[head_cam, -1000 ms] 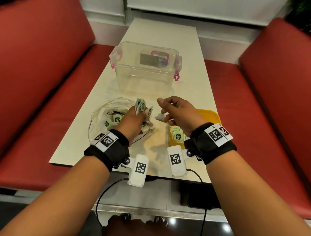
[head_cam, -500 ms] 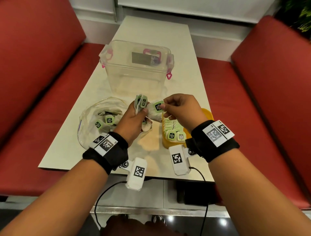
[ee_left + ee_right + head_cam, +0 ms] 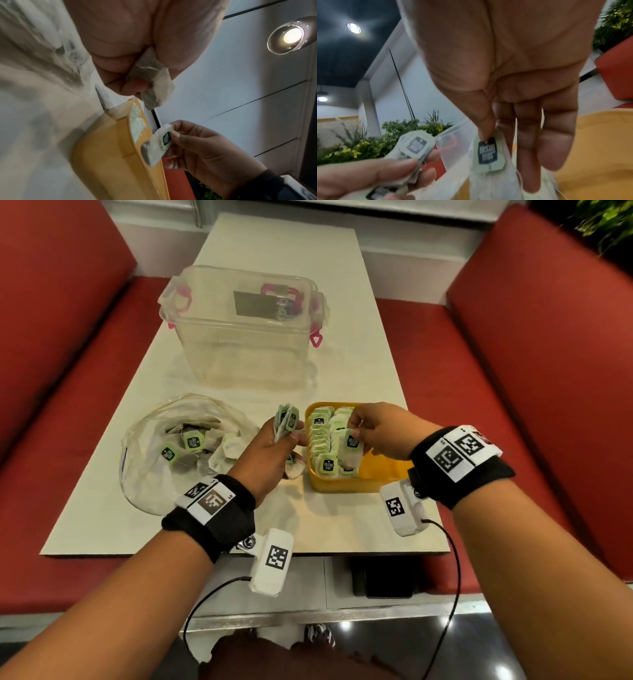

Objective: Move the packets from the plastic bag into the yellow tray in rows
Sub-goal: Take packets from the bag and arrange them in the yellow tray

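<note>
Right hand [image 3: 383, 433] — half a second ago it was taking one packet [image 3: 351, 448] from the left hand's bundle; now thumb and fingers pinch that packet by its green tag, low over the yellow tray [image 3: 346, 486], near the front of the rows [image 3: 325, 440] already standing there.

Left hand [image 3: 270, 450] — closed round a bundle of packets [image 3: 286, 421], just beside the tray's left wall.

Plastic bag [image 3: 144, 474] — on the table to the left, more packets inside.

Clear lidded box [image 3: 243, 326] — farther back.

Judgement — the hand-over is done; this packet looks ready to join a row, and many are left.
</note>
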A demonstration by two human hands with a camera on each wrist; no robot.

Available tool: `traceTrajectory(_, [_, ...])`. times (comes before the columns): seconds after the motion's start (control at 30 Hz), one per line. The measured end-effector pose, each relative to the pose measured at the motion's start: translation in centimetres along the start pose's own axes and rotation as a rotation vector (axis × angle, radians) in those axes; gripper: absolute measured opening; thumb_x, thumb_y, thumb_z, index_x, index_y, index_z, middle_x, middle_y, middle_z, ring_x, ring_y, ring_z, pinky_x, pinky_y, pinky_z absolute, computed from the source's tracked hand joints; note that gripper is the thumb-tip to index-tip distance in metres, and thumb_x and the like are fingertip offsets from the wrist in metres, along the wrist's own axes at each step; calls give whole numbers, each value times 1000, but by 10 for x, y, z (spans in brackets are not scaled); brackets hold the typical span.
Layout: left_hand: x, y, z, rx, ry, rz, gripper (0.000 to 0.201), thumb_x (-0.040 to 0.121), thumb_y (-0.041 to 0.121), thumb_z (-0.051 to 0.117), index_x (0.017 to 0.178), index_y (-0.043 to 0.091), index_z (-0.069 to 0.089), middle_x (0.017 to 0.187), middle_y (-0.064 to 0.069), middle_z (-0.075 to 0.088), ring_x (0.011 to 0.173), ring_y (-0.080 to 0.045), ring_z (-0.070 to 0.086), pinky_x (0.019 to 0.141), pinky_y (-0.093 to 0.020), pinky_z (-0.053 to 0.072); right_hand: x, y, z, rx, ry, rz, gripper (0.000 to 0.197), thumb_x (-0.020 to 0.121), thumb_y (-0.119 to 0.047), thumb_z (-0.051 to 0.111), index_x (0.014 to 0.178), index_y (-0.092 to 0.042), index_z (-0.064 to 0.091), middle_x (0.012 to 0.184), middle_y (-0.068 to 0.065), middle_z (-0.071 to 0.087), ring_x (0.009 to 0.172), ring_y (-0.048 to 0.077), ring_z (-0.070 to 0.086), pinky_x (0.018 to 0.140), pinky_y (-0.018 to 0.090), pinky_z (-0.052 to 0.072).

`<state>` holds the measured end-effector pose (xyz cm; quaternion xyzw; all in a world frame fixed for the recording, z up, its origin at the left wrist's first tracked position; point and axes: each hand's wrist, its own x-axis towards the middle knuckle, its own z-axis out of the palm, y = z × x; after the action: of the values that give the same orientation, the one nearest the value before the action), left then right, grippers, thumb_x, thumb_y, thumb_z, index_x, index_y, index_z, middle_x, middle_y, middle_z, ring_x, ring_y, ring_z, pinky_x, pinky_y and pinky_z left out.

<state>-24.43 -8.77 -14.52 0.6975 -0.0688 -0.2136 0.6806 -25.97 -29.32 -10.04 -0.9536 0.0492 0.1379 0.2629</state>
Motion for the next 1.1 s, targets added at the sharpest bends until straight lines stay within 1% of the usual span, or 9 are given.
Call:
traceTrajectory(0.13, [0, -5, 6, -7, -5, -30, 23, 102, 15, 42, 123, 11, 52, 91, 0, 62, 71, -15, 53, 77, -38, 44, -2, 12, 14, -38, -112, 46, 12, 97, -14, 49, 103, -16, 59, 90, 3, 65, 69, 12, 59, 73, 32, 52])
traceTrajectory(0.33, [0, -8, 6, 6, -14, -36, 22, 102, 14, 42, 120, 12, 53, 91, -3, 64, 69, -15, 55, 72, -34, 47, 3, 18, 33, 19, -96, 78, 11, 97, -13, 48, 99, -18, 58, 84, 0, 60, 64, 13, 57, 60, 27, 51])
traceTrajectory(0.47, [0, -8, 4, 13, -14, -26, 23, 102, 12, 40, 121, 12, 53, 89, -1, 63, 69, -12, 57, 72, -33, 48, 7, 22, 36, 90, -80, 91, 11, 97, -13, 48, 97, -19, 56, 85, 1, 61, 73, 20, 62, 67, 33, 54])
traceTrajectory(0.63, [-1, -8, 3, 2, -8, -45, 22, 102, 13, 41, 119, 15, 54, 88, 2, 64, 69, -15, 56, 74, -34, 48, 10, 23, 39, 94, -67, 90, 8, 94, -13, 53, 93, -19, 59, 80, -1, 60, 71, 19, 60, 69, 34, 54])
traceTrajectory(0.73, [-3, -8, 3, -3, -7, -49, 21, 102, 14, 41, 118, 17, 53, 89, 2, 64, 69, -14, 56, 72, -32, 48, 10, 24, 37, 81, -5, 90, 4, 91, -16, 60, 91, -20, 62, 82, -4, 60, 72, 14, 58, 60, 24, 46])
traceTrajectory(0.8, [-3, -7, 3, -10, -10, -49, 21, 102, 13, 41, 119, 16, 54, 88, 2, 64, 68, -13, 57, 70, -31, 48, 10, 25, 35, 70, 35, 101, 9, 90, -20, 62, 98, -18, 64, 82, -5, 58, 71, 11, 54, 55, 21, 38])
traceTrajectory(0.9, [-2, -5, 4, -48, -14, -64, 18, 100, 12, 44, 111, 18, 57, 86, 3, 65, 66, -11, 58, 66, -29, 49, 10, 24, 30, 37, 106, 100, 18, 90, -26, 62, 106, -17, 64, 94, -3, 55, 85, 13, 52, 64, 24, 36])
traceTrajectory(1.0, [-1, -4, 7, -149, -7, -123, 12, 99, 17, 47, 101, 19, 59, 85, 0, 65, 69, -14, 57, 70, -31, 48, 9, 19, 25, 66, 158, 64, 18, 91, -27, 62, 105, -18, 64, 102, -2, 56, 92, 15, 53, 72, 25, 36])
traceTrajectory(1.1, [-1, -2, 10, -250, -38, -168, 19, 102, 22, 44, 113, 15, 57, 84, -2, 66, 67, -13, 58, 62, -24, 50, 7, 5, 20, 151, 174, -24, 17, 92, -28, 60, 104, -16, 65, 100, -1, 62, 87, 16, 59, 73, 31, 46])
